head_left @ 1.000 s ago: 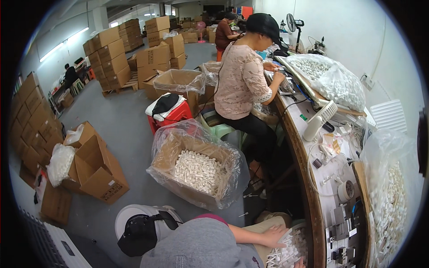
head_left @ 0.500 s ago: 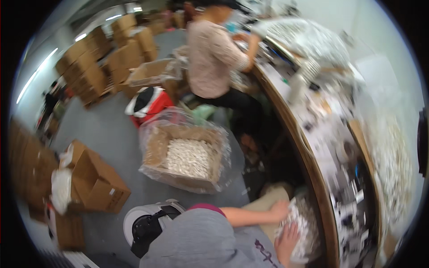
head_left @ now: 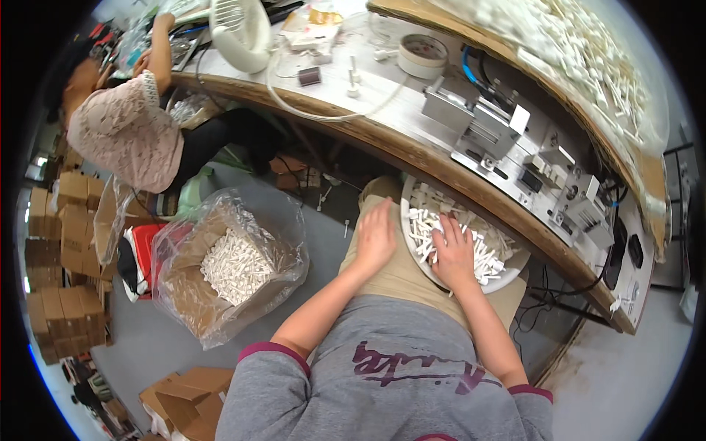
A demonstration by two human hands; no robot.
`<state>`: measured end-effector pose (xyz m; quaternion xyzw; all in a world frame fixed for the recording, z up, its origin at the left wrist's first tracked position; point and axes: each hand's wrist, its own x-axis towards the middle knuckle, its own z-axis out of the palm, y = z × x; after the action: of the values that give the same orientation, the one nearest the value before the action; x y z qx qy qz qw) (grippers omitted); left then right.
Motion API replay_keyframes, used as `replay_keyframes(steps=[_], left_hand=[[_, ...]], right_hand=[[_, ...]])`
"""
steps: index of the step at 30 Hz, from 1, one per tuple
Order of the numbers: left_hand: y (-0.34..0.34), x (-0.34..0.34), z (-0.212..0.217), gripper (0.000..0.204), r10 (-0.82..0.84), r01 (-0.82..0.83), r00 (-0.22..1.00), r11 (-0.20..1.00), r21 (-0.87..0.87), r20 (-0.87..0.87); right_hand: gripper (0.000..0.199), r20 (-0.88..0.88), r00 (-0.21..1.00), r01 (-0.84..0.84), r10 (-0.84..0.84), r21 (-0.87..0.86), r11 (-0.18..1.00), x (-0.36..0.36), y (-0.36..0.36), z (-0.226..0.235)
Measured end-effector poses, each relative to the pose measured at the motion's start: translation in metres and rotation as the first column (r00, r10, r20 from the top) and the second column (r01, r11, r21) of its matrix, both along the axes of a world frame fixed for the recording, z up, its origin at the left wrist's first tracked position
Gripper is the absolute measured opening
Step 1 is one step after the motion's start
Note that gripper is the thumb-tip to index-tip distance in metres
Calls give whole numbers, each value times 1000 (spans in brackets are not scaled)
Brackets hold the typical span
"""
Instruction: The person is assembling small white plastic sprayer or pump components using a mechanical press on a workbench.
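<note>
On my lap rests a white round basin (head_left: 405, 242), partly under the table edge, filled with small white plastic stick-like pieces (head_left: 487, 259). My right hand (head_left: 454, 253) lies on these pieces with its fingers spread, gripping none that I can see. Just outside the basin's left rim, my left hand (head_left: 377, 234) is over my beige-trousered thigh, its fingers stretched out and nothing visible in them. Whether it touches the rim I cannot tell.
A metal fixture (head_left: 491, 128) stands on the wooden-edged workbench (head_left: 346, 117), near a tape roll (head_left: 423, 56) and a white fan (head_left: 241, 33). A plastic-lined carton (head_left: 193, 288) of white pieces sits left on the floor. A co-worker (head_left: 129, 132) works at far left.
The view has swung toward the bench, bringing the basin and my lap to the middle. My left hand is now beside the basin's rim; my right hand remains at the pieces.
</note>
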<state>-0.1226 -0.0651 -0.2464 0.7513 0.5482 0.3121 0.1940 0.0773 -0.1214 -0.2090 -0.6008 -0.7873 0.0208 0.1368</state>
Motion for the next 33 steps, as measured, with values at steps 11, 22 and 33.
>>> replay_keyframes(steps=[11, 22, 33], left_hand=[[83, 1, -42, 25, -312, 262, 949, 866, -426, -49], [68, -7, -32, 18, -191, 207, 978, 950, -234, 87], [88, -5, -34, 19, -282, 264, 959, 872, -412, 20]], right_hand=[[48, -191, 876, 342, -443, -400, 850, 50, 35, 7], [42, -9, 995, -102, 103, 6, 995, 64, -67, 44], [17, -116, 993, -28, 19, -72, 997, 35, -50, -3]])
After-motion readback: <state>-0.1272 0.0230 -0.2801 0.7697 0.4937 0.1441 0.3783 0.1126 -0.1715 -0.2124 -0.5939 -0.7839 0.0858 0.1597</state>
